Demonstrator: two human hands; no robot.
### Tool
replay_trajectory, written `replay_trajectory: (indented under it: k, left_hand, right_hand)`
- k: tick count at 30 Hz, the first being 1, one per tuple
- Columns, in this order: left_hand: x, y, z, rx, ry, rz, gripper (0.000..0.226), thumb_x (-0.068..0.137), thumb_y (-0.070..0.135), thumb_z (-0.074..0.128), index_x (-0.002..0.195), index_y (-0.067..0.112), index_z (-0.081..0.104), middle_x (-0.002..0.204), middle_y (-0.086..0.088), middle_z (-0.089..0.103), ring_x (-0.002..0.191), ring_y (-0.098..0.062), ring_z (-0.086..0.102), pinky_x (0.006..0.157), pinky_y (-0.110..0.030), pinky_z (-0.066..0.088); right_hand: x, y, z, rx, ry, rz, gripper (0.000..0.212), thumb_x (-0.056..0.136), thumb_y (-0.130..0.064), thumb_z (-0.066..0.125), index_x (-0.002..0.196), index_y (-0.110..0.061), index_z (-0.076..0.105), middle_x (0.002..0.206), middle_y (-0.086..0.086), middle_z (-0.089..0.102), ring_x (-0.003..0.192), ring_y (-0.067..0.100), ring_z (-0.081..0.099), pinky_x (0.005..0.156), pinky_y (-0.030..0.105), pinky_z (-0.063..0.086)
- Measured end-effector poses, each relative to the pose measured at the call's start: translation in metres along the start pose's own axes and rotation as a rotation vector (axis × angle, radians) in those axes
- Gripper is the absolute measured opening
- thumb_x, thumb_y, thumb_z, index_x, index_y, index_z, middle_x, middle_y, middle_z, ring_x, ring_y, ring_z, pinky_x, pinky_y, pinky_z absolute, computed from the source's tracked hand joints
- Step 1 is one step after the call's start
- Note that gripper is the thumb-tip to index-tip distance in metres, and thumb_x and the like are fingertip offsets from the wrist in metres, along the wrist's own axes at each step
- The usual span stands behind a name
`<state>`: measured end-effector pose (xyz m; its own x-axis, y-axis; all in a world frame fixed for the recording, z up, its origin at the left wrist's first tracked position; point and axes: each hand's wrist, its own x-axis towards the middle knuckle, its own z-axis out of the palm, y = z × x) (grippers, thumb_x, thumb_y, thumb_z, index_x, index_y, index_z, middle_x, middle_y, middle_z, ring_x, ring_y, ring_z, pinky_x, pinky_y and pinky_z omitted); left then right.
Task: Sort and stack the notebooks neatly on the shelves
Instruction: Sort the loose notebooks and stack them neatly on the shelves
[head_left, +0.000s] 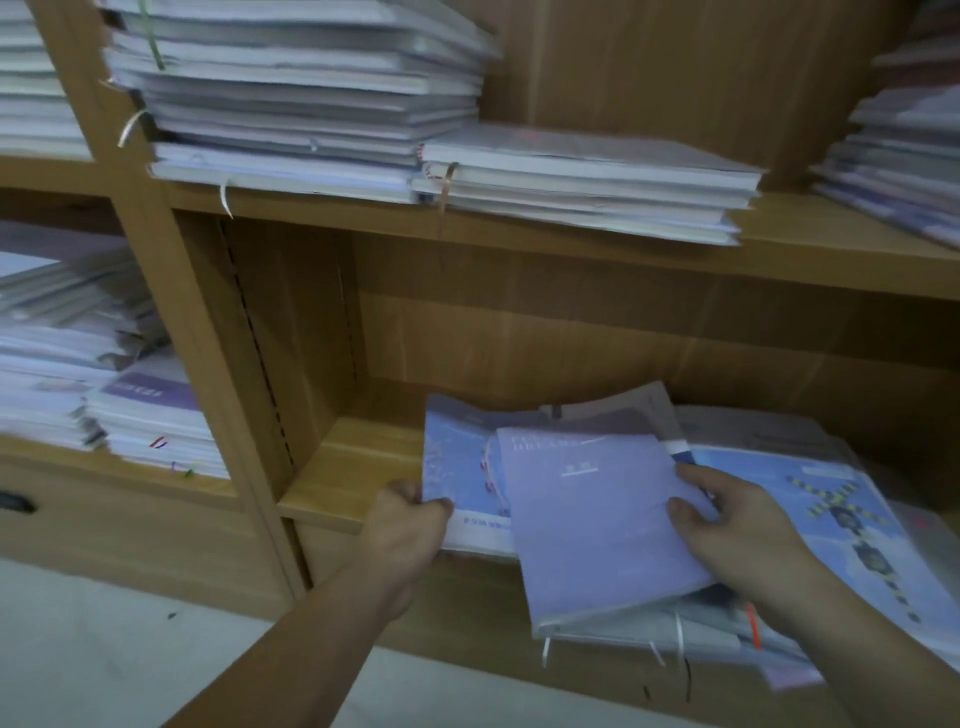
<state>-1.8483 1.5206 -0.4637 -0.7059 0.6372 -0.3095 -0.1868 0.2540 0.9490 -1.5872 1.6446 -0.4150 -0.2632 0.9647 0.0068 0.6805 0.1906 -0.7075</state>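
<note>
A lilac notebook (597, 519) lies tilted on top of a loose pile on the lower wooden shelf (337, 478). My right hand (737, 525) holds its right edge, thumb on the cover. Beneath it to the left sits a light blue notebook (452, 457), and my left hand (410, 525) grips its left edge. More notebooks spread to the right under the lilac one, among them a blue one with a cross-shaped pattern (831, 514). The pile overhangs the shelf's front edge.
The upper shelf (519, 234) carries a tall stack of notebooks (301, 93) and a lower stack (587, 182). Further stacks fill the left compartments (104, 374) and the far right (904, 156). A pale floor (130, 649) lies below.
</note>
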Motion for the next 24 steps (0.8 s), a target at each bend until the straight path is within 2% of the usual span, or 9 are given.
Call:
replay_trajectory:
  k: [3,6,8,11,15,19,21,22,24]
  left_hand:
    - [-0.008,0.012,-0.022,0.024,0.111,0.093,0.011,0.093,0.008,0.065,0.098,0.016,0.059,0.096,-0.008,0.071,0.085,-0.027,0.071,0.074,-0.053,0.063]
    - [-0.016,0.012,-0.040,0.051,0.267,0.202,0.019,0.093,0.015,0.067,0.105,0.020,0.053,0.095,-0.006,0.066,0.083,-0.022,0.066,0.075,-0.048,0.061]
    - [-0.019,0.009,-0.048,-0.003,0.293,0.246,0.019,0.094,0.018,0.067,0.107,0.023,0.054,0.100,-0.006,0.066,0.088,-0.026,0.066,0.081,-0.052,0.060]
    - [-0.024,0.005,-0.048,-0.110,0.179,0.210,0.015,0.096,0.021,0.066,0.108,0.030,0.061,0.111,-0.002,0.070,0.099,-0.027,0.068,0.085,-0.056,0.059]
    - [-0.042,-0.016,-0.020,0.072,-0.100,0.235,0.028,0.101,0.019,0.059,0.126,0.030,0.063,0.111,0.013,0.072,0.101,-0.013,0.069,0.093,-0.045,0.058]
    - [-0.041,-0.027,-0.007,0.158,-0.159,0.174,0.028,0.098,0.020,0.056,0.123,0.031,0.061,0.110,0.010,0.073,0.101,-0.015,0.068,0.094,-0.046,0.057]
    - [-0.035,-0.028,-0.007,0.188,-0.216,0.156,0.032,0.096,0.028,0.057,0.127,0.032,0.060,0.114,0.010,0.073,0.105,-0.017,0.068,0.095,-0.049,0.057]
    - [-0.033,-0.030,-0.005,0.214,-0.261,0.145,0.035,0.097,0.030,0.057,0.131,0.033,0.058,0.118,0.010,0.072,0.108,-0.017,0.068,0.096,-0.049,0.057]
    - [-0.033,-0.037,0.003,0.324,-0.335,0.166,0.045,0.098,0.036,0.056,0.142,0.032,0.049,0.132,0.006,0.067,0.116,-0.021,0.064,0.100,-0.045,0.054]
  right_hand:
    - [-0.001,-0.005,0.000,-0.037,0.029,-0.004,0.050,0.097,-0.021,0.063,0.145,-0.019,0.053,0.144,0.009,0.056,0.123,0.032,0.057,0.089,0.032,0.043]
    - [-0.005,-0.010,0.004,-0.127,0.019,0.009,0.053,0.096,-0.020,0.062,0.148,-0.016,0.049,0.143,0.013,0.057,0.125,0.036,0.056,0.099,0.035,0.044]
    - [-0.010,-0.010,0.008,-0.123,0.003,0.033,0.055,0.096,-0.020,0.062,0.149,-0.015,0.047,0.144,0.014,0.056,0.128,0.035,0.055,0.102,0.034,0.043]
    - [-0.017,-0.014,0.011,-0.106,-0.024,0.046,0.057,0.097,-0.022,0.061,0.151,-0.015,0.044,0.149,0.011,0.051,0.134,0.033,0.050,0.105,0.034,0.042]
    - [-0.023,-0.018,0.016,-0.112,-0.051,0.030,0.055,0.099,-0.018,0.058,0.152,-0.016,0.042,0.150,0.010,0.051,0.132,0.036,0.051,0.101,0.041,0.046]
    - [-0.026,-0.017,0.015,-0.008,-0.074,0.096,0.051,0.104,-0.019,0.049,0.154,-0.018,0.039,0.156,0.004,0.043,0.116,0.031,0.056,0.092,0.040,0.049]
    - [-0.029,-0.017,0.015,0.037,-0.063,0.125,0.050,0.105,-0.027,0.048,0.153,-0.019,0.041,0.156,0.003,0.043,0.120,0.030,0.055,0.092,0.039,0.051]
    - [-0.030,-0.017,0.016,0.054,-0.077,0.133,0.052,0.104,-0.033,0.049,0.153,-0.020,0.041,0.157,0.001,0.042,0.118,0.030,0.057,0.084,0.040,0.057]
    - [-0.033,-0.019,0.020,0.104,-0.132,0.163,0.058,0.101,-0.042,0.053,0.153,-0.022,0.040,0.155,-0.003,0.042,0.101,0.028,0.063,0.057,0.037,0.060]
